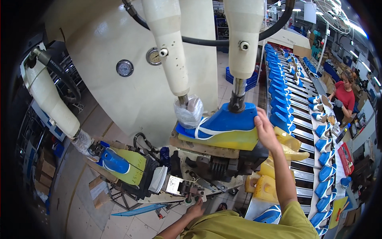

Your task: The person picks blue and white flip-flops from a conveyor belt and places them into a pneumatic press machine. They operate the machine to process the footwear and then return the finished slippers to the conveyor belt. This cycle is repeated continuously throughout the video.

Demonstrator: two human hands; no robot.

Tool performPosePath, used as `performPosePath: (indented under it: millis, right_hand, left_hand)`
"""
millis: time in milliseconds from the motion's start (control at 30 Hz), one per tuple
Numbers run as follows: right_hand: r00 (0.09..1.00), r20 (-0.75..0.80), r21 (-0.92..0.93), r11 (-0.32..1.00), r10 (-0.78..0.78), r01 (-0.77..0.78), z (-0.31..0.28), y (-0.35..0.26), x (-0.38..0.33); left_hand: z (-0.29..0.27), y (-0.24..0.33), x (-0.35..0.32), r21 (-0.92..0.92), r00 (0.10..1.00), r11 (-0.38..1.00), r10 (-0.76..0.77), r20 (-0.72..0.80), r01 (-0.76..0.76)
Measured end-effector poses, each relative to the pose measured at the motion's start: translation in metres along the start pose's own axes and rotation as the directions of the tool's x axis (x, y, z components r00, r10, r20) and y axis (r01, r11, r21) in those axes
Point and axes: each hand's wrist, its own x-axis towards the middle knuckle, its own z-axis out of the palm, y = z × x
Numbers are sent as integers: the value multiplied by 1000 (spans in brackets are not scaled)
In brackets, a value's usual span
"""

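Fingers of the right hand [266, 129] are lying flat and together against the heel of the blue shoe last [225, 121] clamped on the yellow mould [223, 139] under the press ram [242, 44], risking a pinch, while the left hand [195, 208], its grip unclear, is touching the lower controls [185, 187].

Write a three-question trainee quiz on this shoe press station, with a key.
1. True or false: the right hand rests at the heel end of the blue shoe last clamped on the yellow block.
2. Where is the left hand?
A. on the pressure gauge
B. low at the front of the press base
C. on the conveyor
3. Fill in: the lasts lined up on the conveyor at right are mostly ____ in colour.

Key: 1 true; 2 B; 3 blue.
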Motion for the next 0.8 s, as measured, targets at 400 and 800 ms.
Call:
performPosePath:
  millis: [400, 800]
  right_hand:
    - [813, -582, 133, 988, 9, 84, 101, -136, -71]
    - [995, 34, 35, 995, -91, 90, 359, -247, -36]
  left_hand:
    - [-216, 102, -211, -529, 660, 476, 156, -735, -702]
    - [-261, 2, -199, 98, 21, 959, 108, -994, -266]
